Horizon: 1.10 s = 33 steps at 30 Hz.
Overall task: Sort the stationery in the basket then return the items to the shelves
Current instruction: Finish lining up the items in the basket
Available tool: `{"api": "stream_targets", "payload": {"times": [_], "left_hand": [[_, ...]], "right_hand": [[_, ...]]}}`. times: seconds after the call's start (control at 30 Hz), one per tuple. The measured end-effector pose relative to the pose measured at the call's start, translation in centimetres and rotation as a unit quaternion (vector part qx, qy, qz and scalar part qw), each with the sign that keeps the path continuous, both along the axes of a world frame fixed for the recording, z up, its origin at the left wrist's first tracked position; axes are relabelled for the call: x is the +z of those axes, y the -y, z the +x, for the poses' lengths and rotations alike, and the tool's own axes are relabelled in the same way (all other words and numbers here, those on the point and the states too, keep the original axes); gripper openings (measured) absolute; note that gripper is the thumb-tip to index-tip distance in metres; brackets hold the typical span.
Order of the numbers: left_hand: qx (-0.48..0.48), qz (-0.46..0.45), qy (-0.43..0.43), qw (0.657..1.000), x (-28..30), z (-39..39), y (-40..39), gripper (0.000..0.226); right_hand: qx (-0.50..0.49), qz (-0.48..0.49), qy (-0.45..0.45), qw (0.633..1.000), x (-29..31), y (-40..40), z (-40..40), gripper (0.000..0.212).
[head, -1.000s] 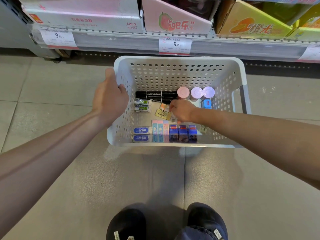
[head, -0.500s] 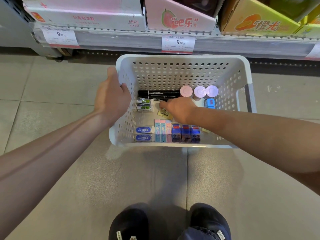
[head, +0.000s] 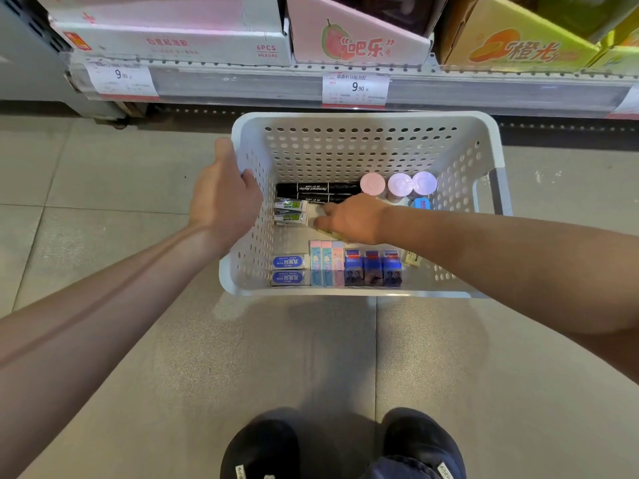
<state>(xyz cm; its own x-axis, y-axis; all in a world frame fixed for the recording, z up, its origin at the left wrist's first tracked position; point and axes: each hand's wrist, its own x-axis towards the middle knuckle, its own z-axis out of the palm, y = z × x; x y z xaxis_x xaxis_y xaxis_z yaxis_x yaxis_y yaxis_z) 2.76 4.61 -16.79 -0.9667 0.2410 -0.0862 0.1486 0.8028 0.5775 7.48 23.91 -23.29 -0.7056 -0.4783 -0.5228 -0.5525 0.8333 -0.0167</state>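
We see our left hand gripping the left rim of the white perforated basket, thumb hooked over the inside of the wall and the other fingers wrapped round the outside. Our right hand reaches down inside the basket, knuckles up and fingers curled downward near the floor of it; a small yellowish card peeks out just beneath the palm, but we cannot tell whether the fingers actually pinch it or merely rest on it. Just left of the fingertips lie two green-labelled erasers, one stacked beside the other. Beyond the hand, against the far wall, lie black permanent markers, and to their right stand three round pastel caps, one pink and two lilac, with a small blue item just in front of them. Along the near wall the stationery lies in a row: two blue-labelled erasers, then slim pastel packs, then three dark blue boxes, and a pale item half hidden by our right forearm. The basket sits on a grey tiled floor, just in front of a low shelf bearing price tags and cardboard cartons. Our dark shoes show at the bottom edge.
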Motion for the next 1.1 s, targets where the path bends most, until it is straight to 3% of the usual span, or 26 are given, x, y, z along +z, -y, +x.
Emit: {"api": "stream_targets", "payload": {"times": [0.17, 0.27, 0.33, 0.4, 0.43, 0.57, 0.7, 0.77, 0.83, 0.97, 1.03, 1.1], "left_hand": [[-0.002, 0.007, 0.005, 1.0, 0.0, 0.0, 0.1, 0.02], [-0.002, 0.004, 0.008, 1.0, 0.1, 0.0, 0.0, 0.022], [-0.001, 0.001, 0.009, 1.0, 0.1, 0.0, 0.0, 0.022], [-0.001, -0.001, 0.006, 1.0, 0.1, 0.0, 0.0, 0.022], [0.0, -0.001, 0.004, 1.0, 0.1, 0.0, 0.0, 0.022], [0.005, 0.0, 0.008, 1.0, 0.2, 0.1, -0.1, 0.022], [0.005, 0.002, 0.012, 1.0, 0.2, 0.1, -0.1, 0.022], [0.004, 0.006, 0.011, 1.0, 0.2, 0.1, 0.0, 0.022], [0.004, 0.008, 0.013, 1.0, 0.2, 0.1, -0.1, 0.022], [0.007, 0.009, 0.021, 1.0, 0.2, 0.0, -0.1, 0.02], [0.005, 0.01, 0.018, 1.0, 0.3, 0.1, 0.0, 0.02], [0.003, 0.01, 0.016, 1.0, 0.4, 0.1, 0.0, 0.022]], "right_hand": [[-0.079, -0.113, -0.005, 0.99, 0.1, -1.1, 0.6, 0.062], [-0.254, -0.254, 0.029, 0.933, 0.8, -0.9, 0.9, 0.05], [-0.413, -0.352, 0.164, 0.824, 1.1, -0.4, 1.0, 0.03], [-0.509, -0.422, 0.338, 0.67, 0.7, -0.1, 1.0, 0.032], [-0.528, -0.439, 0.391, 0.613, 0.3, -0.1, 1.1, 0.033], [-0.565, -0.488, 0.473, 0.469, -0.3, 0.2, 1.4, 0.034], [-0.567, -0.517, 0.515, 0.382, -0.8, 0.8, 1.4, 0.033], [-0.581, -0.518, 0.505, 0.372, -1.1, 1.2, 1.2, 0.027], [-0.591, -0.508, 0.481, 0.401, -1.5, 1.5, 1.0, 0.018], [-0.587, -0.459, 0.422, 0.516, -1.9, 2.3, 0.5, 0.008], [-0.588, -0.425, 0.361, 0.587, -1.5, 2.9, 0.5, 0.018], [-0.611, -0.401, 0.291, 0.618, -1.4, 3.4, 0.4, 0.027]]}}
